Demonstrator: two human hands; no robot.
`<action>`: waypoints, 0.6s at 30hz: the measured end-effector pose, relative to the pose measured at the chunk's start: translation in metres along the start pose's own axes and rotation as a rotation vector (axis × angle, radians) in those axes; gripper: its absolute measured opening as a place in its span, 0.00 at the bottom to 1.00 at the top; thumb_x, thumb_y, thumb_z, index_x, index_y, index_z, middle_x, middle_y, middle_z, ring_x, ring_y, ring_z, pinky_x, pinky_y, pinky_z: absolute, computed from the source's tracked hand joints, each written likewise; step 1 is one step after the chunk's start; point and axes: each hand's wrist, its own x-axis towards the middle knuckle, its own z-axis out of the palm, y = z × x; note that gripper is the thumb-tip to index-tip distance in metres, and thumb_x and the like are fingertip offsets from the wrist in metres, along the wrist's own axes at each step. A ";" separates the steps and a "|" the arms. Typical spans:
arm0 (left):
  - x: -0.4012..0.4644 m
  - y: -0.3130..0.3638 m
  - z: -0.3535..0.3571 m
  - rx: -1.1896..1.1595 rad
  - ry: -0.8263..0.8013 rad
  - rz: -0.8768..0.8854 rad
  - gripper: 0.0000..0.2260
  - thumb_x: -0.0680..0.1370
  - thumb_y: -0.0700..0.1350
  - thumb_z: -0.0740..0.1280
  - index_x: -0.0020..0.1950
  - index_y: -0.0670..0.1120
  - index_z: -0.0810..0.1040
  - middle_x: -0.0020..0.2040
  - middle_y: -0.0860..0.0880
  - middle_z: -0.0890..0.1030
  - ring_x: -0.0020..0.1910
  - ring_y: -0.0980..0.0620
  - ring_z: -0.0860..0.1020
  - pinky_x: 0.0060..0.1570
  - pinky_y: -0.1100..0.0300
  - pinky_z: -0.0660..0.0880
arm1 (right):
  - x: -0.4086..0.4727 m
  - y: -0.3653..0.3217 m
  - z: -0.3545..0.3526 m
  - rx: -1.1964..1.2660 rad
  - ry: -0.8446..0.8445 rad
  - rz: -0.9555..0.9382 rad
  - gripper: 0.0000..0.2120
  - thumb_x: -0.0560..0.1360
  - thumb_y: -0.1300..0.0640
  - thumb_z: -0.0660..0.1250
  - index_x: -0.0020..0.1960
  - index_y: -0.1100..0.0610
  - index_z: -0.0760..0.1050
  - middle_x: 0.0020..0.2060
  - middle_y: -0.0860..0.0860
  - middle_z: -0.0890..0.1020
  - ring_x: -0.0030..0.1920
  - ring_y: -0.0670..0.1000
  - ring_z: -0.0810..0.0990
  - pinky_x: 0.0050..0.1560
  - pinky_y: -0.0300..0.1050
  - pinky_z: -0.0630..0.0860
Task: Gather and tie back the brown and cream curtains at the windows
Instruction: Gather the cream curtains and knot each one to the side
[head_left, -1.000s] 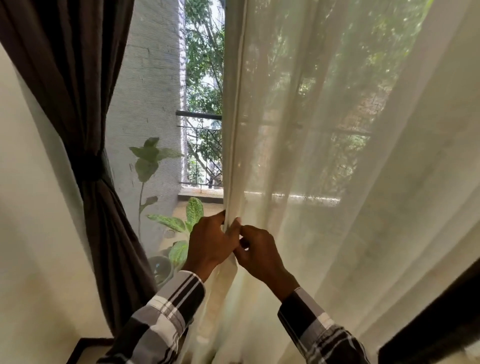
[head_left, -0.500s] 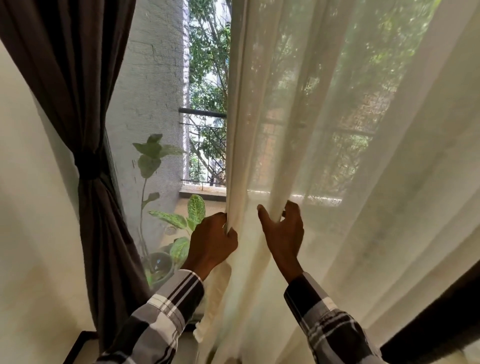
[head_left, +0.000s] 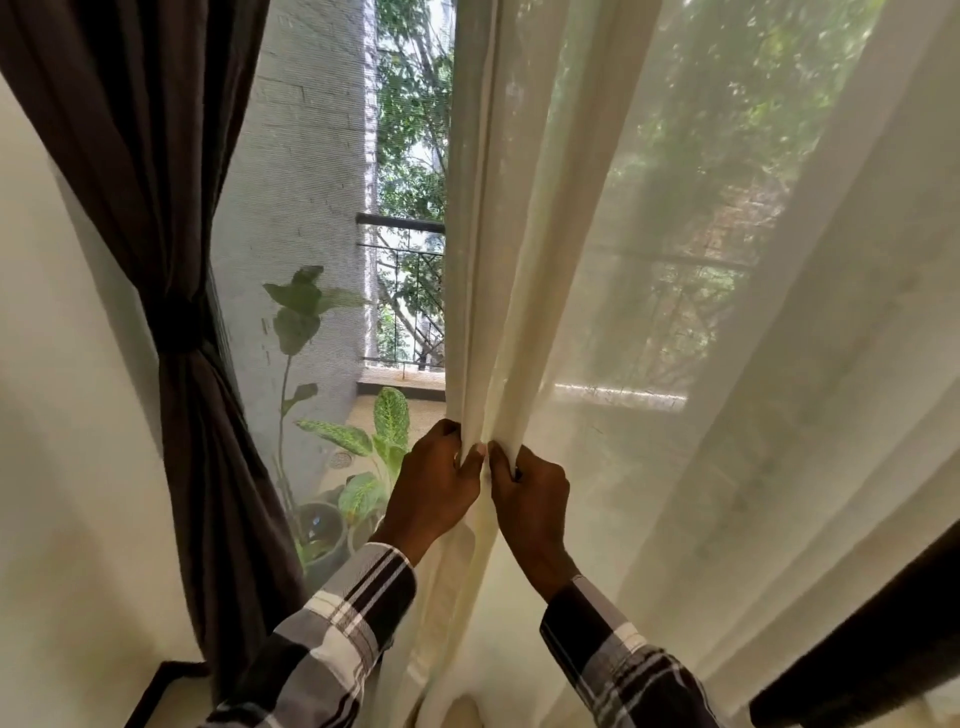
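Observation:
A sheer cream curtain (head_left: 701, 322) hangs across the right half of the window, its left edge bunched into folds. My left hand (head_left: 434, 488) grips that left edge at waist height. Touching it on the right, my right hand (head_left: 530, 493) pinches a further fold of the same fabric. On the left a brown curtain (head_left: 156, 171) hangs gathered and bound at its middle by a dark tieback (head_left: 182, 322). Another brown curtain (head_left: 872, 644) shows at the bottom right corner.
Through the window pane (head_left: 296, 218) I see a grey wall, a balcony railing (head_left: 405, 270) and potted plants (head_left: 358, 467). A cream wall (head_left: 62, 467) stands at the left. A dark-framed object (head_left: 150, 691) sits low by the brown curtain.
My right hand reached out to the right, took a fold of the cream curtain and drew it back to my left hand. The bunch of folds has grown thicker.

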 end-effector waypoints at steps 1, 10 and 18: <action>-0.002 0.003 0.001 -0.019 -0.012 0.005 0.11 0.80 0.52 0.63 0.56 0.47 0.79 0.50 0.50 0.81 0.39 0.55 0.79 0.39 0.65 0.73 | -0.001 0.001 0.000 -0.021 -0.019 -0.003 0.16 0.81 0.52 0.65 0.36 0.57 0.77 0.26 0.47 0.77 0.26 0.44 0.72 0.29 0.38 0.65; -0.004 0.027 0.012 0.100 -0.016 0.011 0.20 0.76 0.59 0.66 0.57 0.45 0.78 0.53 0.46 0.81 0.49 0.47 0.81 0.49 0.54 0.79 | -0.014 0.022 -0.008 -0.171 -0.237 -0.266 0.08 0.75 0.58 0.66 0.45 0.62 0.81 0.36 0.58 0.85 0.35 0.60 0.83 0.35 0.54 0.80; -0.001 0.017 0.008 0.066 0.006 0.010 0.11 0.75 0.42 0.63 0.52 0.39 0.80 0.49 0.41 0.82 0.45 0.42 0.81 0.45 0.56 0.78 | -0.002 0.060 -0.073 -0.152 0.107 0.104 0.12 0.72 0.41 0.72 0.50 0.48 0.83 0.40 0.43 0.86 0.40 0.42 0.84 0.40 0.33 0.74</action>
